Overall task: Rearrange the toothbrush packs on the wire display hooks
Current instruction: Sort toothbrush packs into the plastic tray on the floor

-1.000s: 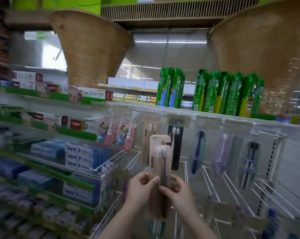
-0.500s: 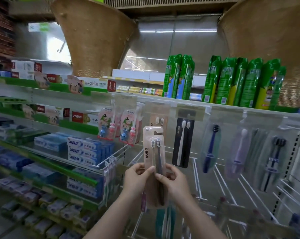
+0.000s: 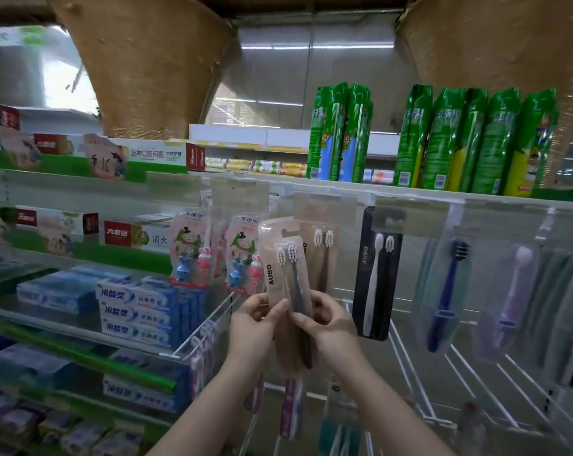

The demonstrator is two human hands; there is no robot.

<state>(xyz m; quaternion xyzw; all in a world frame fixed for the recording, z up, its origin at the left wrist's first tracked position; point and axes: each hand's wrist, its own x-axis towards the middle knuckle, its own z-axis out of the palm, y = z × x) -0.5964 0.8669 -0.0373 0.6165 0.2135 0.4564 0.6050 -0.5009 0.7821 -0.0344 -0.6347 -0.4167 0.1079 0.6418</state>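
Observation:
A tan AUBO toothbrush pack (image 3: 280, 268) with two brushes stands upright in front of the hook rack. My left hand (image 3: 255, 327) pinches its left edge with thumb across the front. My right hand (image 3: 327, 327) grips its right side lower down. Just behind it hangs another tan AUBO pack (image 3: 323, 255) on its hook. To the right hangs a black AUBO pack (image 3: 377, 274). Two pink children's toothbrush packs (image 3: 193, 251) hang to the left. Clear packs with a blue brush (image 3: 448, 291) and a lilac brush (image 3: 512, 291) hang further right.
White wire hooks (image 3: 406, 357) jut toward me below the hanging packs, several bare. Blue toothpaste boxes (image 3: 133, 311) fill the shelf at left. Green bags (image 3: 341, 133) stand on the top shelf. More packs (image 3: 291, 406) hang below my wrists.
Both hands have carried the tan pack up and closer to the rack, so its top now sits by the hanging tan pack. The view has tilted downward.

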